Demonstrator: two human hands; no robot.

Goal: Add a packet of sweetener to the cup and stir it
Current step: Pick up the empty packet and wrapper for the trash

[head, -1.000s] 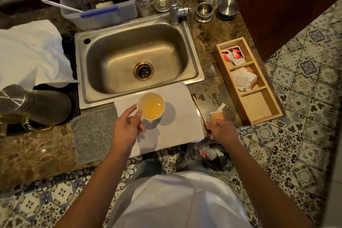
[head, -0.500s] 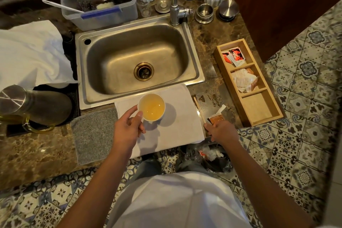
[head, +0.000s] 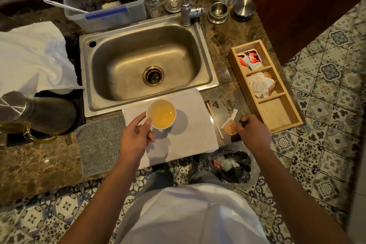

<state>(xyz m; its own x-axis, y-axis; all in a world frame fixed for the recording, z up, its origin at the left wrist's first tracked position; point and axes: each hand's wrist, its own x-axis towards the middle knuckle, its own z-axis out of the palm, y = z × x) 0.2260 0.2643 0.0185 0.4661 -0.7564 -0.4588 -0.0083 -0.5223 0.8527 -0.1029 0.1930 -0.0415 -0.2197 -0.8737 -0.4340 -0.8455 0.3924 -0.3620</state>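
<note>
A white cup [head: 161, 114] of pale yellow liquid stands on a white cloth [head: 190, 136] in front of the sink. My left hand [head: 135, 137] holds the cup at its near left side, thumb and fingers round the wall. An orange sweetener packet [head: 228, 126] with a torn white top lies on the marble counter right of the cloth. My right hand [head: 254, 133] has its curled fingertips on the packet's right edge, pinching it. A thin wooden stir stick [head: 214, 122] lies along the cloth's right edge, between cup and packet.
A wooden organizer [head: 277, 118] with packets in its two far compartments sits at the right. The steel sink [head: 146, 65] and tap are behind the cup. A grey mat [head: 99, 144] and a metal flask [head: 33, 113] lie left. A bin bag [head: 233, 164] hangs below the counter edge.
My right hand moved up from the counter edge to the orange packet and took hold of it; the packet has shifted slightly. The left hand stayed on the cup.
</note>
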